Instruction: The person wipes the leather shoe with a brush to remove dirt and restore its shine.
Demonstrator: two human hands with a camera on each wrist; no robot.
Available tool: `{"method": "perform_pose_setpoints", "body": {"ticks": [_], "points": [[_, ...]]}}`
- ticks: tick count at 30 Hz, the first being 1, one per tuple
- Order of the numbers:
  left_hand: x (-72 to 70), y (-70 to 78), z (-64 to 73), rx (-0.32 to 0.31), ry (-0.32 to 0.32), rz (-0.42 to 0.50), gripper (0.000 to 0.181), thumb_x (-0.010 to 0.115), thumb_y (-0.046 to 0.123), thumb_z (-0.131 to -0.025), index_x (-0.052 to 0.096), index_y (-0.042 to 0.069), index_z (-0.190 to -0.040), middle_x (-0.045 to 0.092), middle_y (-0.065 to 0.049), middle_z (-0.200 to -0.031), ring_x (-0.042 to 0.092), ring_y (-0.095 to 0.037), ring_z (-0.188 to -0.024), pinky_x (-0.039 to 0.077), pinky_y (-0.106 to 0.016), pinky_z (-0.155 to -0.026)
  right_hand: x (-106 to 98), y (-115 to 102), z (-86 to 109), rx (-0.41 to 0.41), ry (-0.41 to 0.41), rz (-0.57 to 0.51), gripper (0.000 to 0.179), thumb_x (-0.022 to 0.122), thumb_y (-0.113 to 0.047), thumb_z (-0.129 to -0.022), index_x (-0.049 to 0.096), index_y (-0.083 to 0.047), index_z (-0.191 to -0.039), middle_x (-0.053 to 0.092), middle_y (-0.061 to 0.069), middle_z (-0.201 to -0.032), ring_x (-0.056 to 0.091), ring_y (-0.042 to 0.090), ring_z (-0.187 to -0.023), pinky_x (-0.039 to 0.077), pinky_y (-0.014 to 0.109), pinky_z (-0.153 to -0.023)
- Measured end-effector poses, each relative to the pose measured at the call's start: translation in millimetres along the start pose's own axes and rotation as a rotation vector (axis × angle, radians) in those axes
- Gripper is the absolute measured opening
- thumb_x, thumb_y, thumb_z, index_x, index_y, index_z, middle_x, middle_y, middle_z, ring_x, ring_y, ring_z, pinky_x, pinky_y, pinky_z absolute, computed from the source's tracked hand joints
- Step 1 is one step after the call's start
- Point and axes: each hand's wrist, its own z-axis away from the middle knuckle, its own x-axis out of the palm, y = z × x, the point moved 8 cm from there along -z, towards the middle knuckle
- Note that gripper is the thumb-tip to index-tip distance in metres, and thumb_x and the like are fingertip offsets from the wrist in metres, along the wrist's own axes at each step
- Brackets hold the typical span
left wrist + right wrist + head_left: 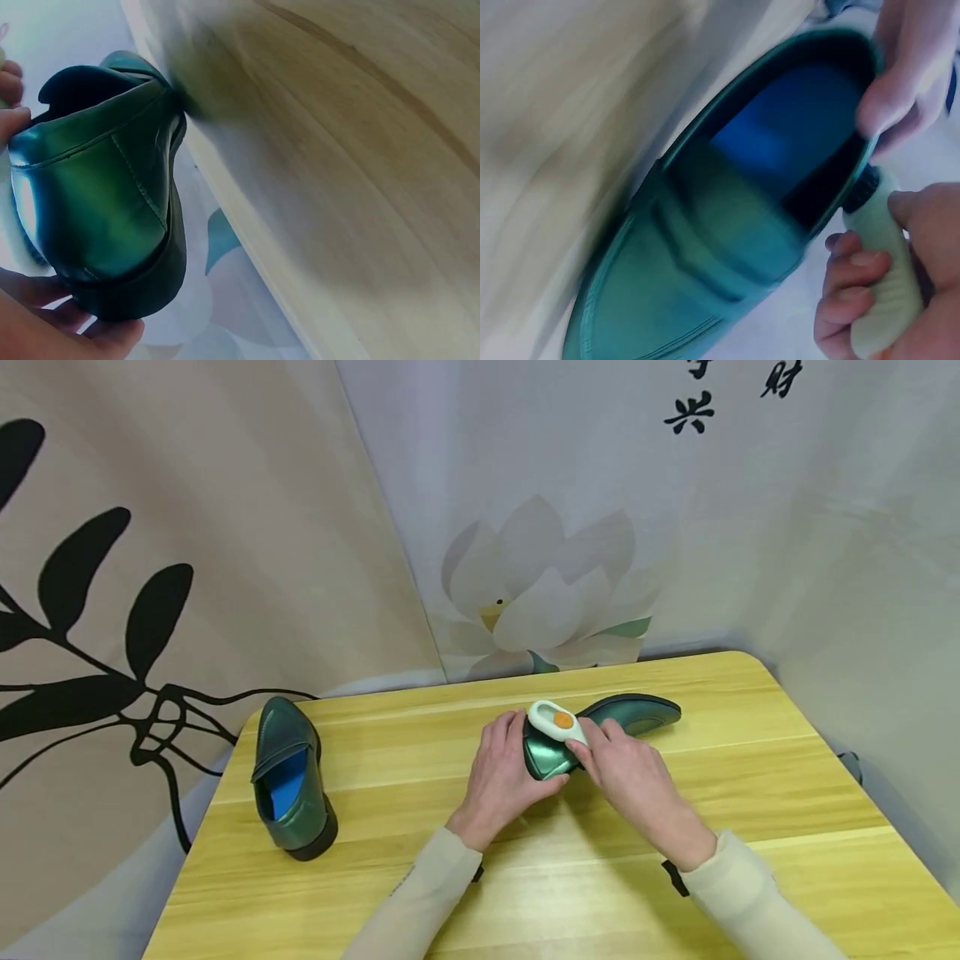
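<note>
A shiny green loafer [547, 758] with a blue insole [787, 124] is held up over the table, tilted, its toe pointing right in the head view. My left hand [501, 777] grips it around the heel, fingers on one side and thumb on the other. In my right hand [636, 774] is a small white brush [546, 718] with an orange button, its handle wrapped by the fingers. Its dark bristles [862, 187] meet the loafer's outer side just below the opening rim. The matching green loafer [288, 793] stands upright at the table's left end.
The wooden table [570, 893] has pale yellow grain and a rounded far right corner. Behind it hangs a curtain [540, 460] printed with a lotus, dark leaves and black characters.
</note>
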Motion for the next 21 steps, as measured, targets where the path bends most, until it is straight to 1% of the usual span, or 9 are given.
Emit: {"method": "perform_pose_setpoints", "body": {"ticks": [2,5,7,9,12,15,17,19,21], "points": [[0.1,0.5,0.7,-0.002,0.003,0.000,0.100,0.087,0.058,-0.074,0.048,-0.001,-0.146,0.054,-0.016,-0.137,0.052,-0.032,-0.124,0.049,-0.042,-0.103,-1,-5,3.1,-0.004,-0.004,-0.001,0.038,0.070,-0.027,-0.100,0.063,0.001,-0.125,0.055,0.009,-0.082,0.049,0.021,-0.050,0.045,0.037,-0.041],[0.2,-0.7,2.1,-0.018,0.004,-0.002,0.102,0.088,0.058,-0.073,0.049,-0.002,-0.146,0.054,-0.017,-0.137,0.053,-0.033,-0.124,0.050,-0.042,-0.102,-6,-8,8.2,0.016,0.025,0.003,0.038,0.073,-0.025,-0.098,0.065,0.001,-0.125,0.055,0.009,-0.082,0.048,0.022,-0.049,0.045,0.038,-0.041],[0.1,-1.8,2.7,-0.028,0.007,-0.004,0.104,0.088,0.058,-0.073,0.049,-0.003,-0.146,0.054,-0.018,-0.138,0.053,-0.034,-0.124,0.050,-0.042,-0.102,-9,-12,12.4,-0.001,0.047,-0.005,0.039,0.074,-0.024,-0.097,0.065,0.002,-0.125,0.054,0.008,-0.081,0.047,0.019,-0.050,0.045,0.036,-0.041],[-0.8,-2.3,3.0,-0.034,0.014,-0.004,0.105,0.089,0.058,-0.072,0.049,-0.003,-0.147,0.054,-0.019,-0.138,0.053,-0.034,-0.124,0.050,-0.042,-0.103,-11,-20,16.4,-0.046,0.061,-0.013,0.039,0.068,-0.029,-0.102,0.065,0.002,-0.125,0.053,0.006,-0.080,0.044,0.016,-0.050,0.044,0.033,-0.041],[-1.5,-2.5,2.9,-0.032,0.028,-0.001,0.106,0.089,0.059,-0.072,0.049,-0.004,-0.147,0.054,-0.019,-0.137,0.053,-0.034,-0.123,0.050,-0.043,-0.103,-13,-28,21.9,-0.101,0.084,-0.013,0.049,0.050,-0.041,-0.110,0.066,0.002,-0.125,0.051,0.005,-0.079,0.042,0.013,-0.050,0.042,0.030,-0.040],[-0.8,-2.1,2.9,-0.028,0.034,0.010,0.106,0.089,0.059,-0.071,0.049,-0.004,-0.146,0.054,-0.019,-0.137,0.053,-0.035,-0.123,0.050,-0.043,-0.102,-15,-19,24.5,-0.081,0.117,0.000,0.055,0.041,-0.046,-0.112,0.066,0.002,-0.123,0.052,0.006,-0.079,0.042,0.014,-0.049,0.040,0.031,-0.039],[0.5,-2.3,3.3,-0.034,0.026,0.019,0.105,0.089,0.059,-0.071,0.049,-0.003,-0.146,0.054,-0.019,-0.138,0.053,-0.035,-0.123,0.050,-0.043,-0.102,-17,-6,25.1,-0.048,0.126,0.009,0.047,0.052,-0.039,-0.109,0.066,0.004,-0.121,0.054,0.009,-0.080,0.042,0.016,-0.047,0.040,0.032,-0.039],[1.3,-2.4,3.6,-0.037,0.021,0.022,0.105,0.089,0.059,-0.071,0.049,-0.002,-0.147,0.053,-0.019,-0.138,0.053,-0.035,-0.123,0.051,-0.043,-0.101,-18,4,25.4,-0.018,0.126,0.014,0.038,0.065,-0.030,-0.103,0.066,0.005,-0.120,0.055,0.011,-0.080,0.041,0.017,-0.047,0.039,0.032,-0.038],[1.6,-2.3,3.7,-0.037,0.019,0.020,0.104,0.088,0.059,-0.072,0.049,-0.002,-0.147,0.053,-0.018,-0.138,0.053,-0.035,-0.123,0.051,-0.043,-0.101,-19,7,26.0,0.004,0.117,0.013,0.036,0.073,-0.023,-0.097,0.065,0.005,-0.120,0.055,0.011,-0.080,0.040,0.016,-0.046,0.039,0.032,-0.039]]}}
